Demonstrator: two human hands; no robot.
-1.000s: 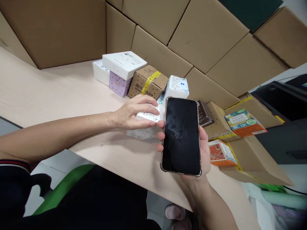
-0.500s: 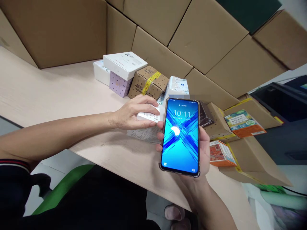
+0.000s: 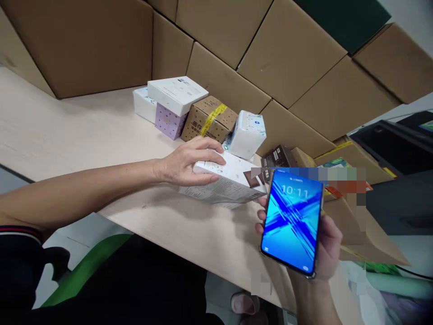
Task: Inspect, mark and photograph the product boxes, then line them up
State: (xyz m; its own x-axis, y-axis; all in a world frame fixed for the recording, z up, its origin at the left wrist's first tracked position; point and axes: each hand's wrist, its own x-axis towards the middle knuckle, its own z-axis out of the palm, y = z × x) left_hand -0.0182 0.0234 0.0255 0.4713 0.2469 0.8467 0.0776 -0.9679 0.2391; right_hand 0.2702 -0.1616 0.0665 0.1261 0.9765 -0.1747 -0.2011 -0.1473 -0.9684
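My right hand (image 3: 328, 243) is wrapped round a smartphone (image 3: 292, 221) in a clear case, its lit blue lock screen reading 10:11. The phone is tilted, above the table's front part on the right. My left hand (image 3: 187, 162) lies over the left end of a white box (image 3: 233, 169) on the table, fingers spread across its top and thumb along its front edge. Small print covers the front of that box, and a brown patch shows at its right end. Just behind it stands a white tissue pack (image 3: 248, 135).
Behind my left hand sit a brown Centrum carton (image 3: 209, 119) with yellow tape, a purple box (image 3: 169, 122) and a flat white box (image 3: 177, 92). Large cardboard boxes (image 3: 216, 76) line the table's back. A dark brown box (image 3: 279, 158) and an open carton (image 3: 368, 225) are at right.
My right hand has carried the phone right and slightly down, uncovering the white box's right end and the tissue pack. My left hand has barely moved.
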